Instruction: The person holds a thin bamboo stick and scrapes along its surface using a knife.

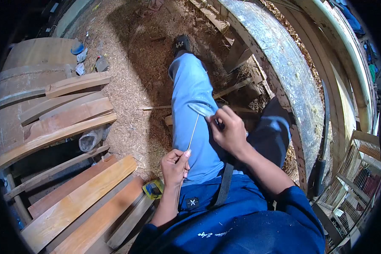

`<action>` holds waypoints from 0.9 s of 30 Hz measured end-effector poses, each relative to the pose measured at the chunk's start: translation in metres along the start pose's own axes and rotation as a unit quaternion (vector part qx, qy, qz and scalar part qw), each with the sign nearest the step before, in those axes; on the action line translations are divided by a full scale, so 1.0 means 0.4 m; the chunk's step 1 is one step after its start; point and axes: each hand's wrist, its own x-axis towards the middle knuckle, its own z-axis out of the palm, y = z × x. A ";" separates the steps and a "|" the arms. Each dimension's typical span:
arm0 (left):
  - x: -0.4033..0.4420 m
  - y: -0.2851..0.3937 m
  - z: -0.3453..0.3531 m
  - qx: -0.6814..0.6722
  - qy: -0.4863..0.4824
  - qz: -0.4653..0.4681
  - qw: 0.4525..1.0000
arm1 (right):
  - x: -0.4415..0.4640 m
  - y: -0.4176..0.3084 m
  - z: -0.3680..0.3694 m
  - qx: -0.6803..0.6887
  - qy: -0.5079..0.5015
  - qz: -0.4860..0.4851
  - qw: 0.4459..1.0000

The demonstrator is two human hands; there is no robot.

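My left hand (174,167) is closed, thumb against fingers, around a thin pale strip (193,131). The strip slants up over my light-blue trouser leg (189,80), and its lower part runs down along my wrist. My right hand (229,130) is closed above the knee, fingers curled in a pinch at a fold of light-blue cloth (197,109). The strip's upper tip meets this fold. Whether the cloth belongs to the trousers or is a separate piece, I cannot tell.
Several cut boards (80,203) lie stacked at left, with a yellow packet (153,189) beside them. A large curved panel (275,46) stands at right, near slatted wooden frames (355,186). Wood shavings (127,97) cover the floor.
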 end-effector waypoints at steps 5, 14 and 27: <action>0.002 -0.011 -0.001 0.003 0.016 0.000 1.000 | -0.062 -0.066 -0.020 0.005 -0.061 -0.075 0.995; 0.000 -0.009 -0.006 0.009 0.005 0.001 1.000 | -0.037 -0.049 -0.035 0.018 -0.037 -0.089 0.995; 0.005 -0.016 -0.012 0.035 0.008 -0.001 0.999 | -0.067 -0.050 -0.002 -0.019 -0.065 -0.071 0.995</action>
